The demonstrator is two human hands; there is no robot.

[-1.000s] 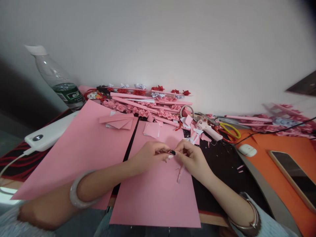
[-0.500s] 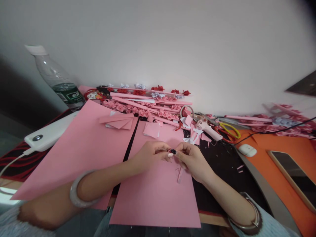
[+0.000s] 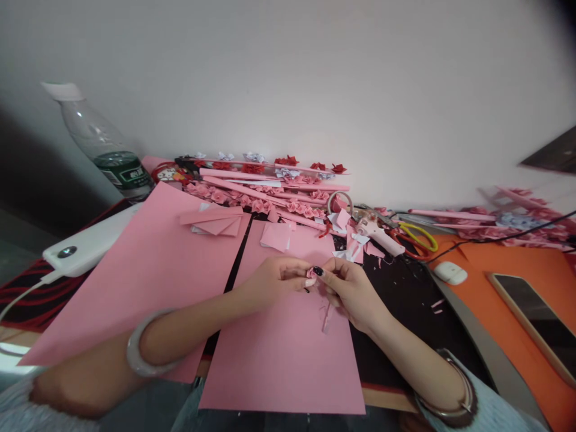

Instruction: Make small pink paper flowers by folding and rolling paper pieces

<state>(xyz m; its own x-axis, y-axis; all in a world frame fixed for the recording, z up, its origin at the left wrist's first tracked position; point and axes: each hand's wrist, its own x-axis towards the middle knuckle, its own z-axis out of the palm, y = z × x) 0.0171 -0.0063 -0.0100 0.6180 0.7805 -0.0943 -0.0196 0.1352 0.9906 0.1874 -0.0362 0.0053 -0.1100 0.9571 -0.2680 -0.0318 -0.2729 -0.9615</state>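
Observation:
Between my fingertips is a small pink paper flower (image 3: 311,273), partly covered by thumbs and nails. My left hand (image 3: 279,281) pinches it from the left, and my right hand (image 3: 351,290) grips it from the right, thumb on top. Both hands hover over a large pink paper sheet (image 3: 279,366). Thin paper scraps (image 3: 327,318) show just below my right hand. Behind my hands lies a small stack of pink paper squares (image 3: 276,236); folded pink pieces (image 3: 213,220) rest on a second pink sheet (image 3: 171,276) to the left.
Paper flowers (image 3: 258,205) and rolled pink sticks line the wall. A glue gun (image 3: 380,234), tape roll (image 3: 340,205) and yellow-handled scissors (image 3: 420,235) lie back right. A bottle (image 3: 103,144) and white power bank (image 3: 90,240) stand left; an earbud case (image 3: 451,273) and phone (image 3: 533,324) lie right.
My fingertips have shifted slightly around the paper flower, and more of its pink folds show now. Both hands stay in nearly the same place.

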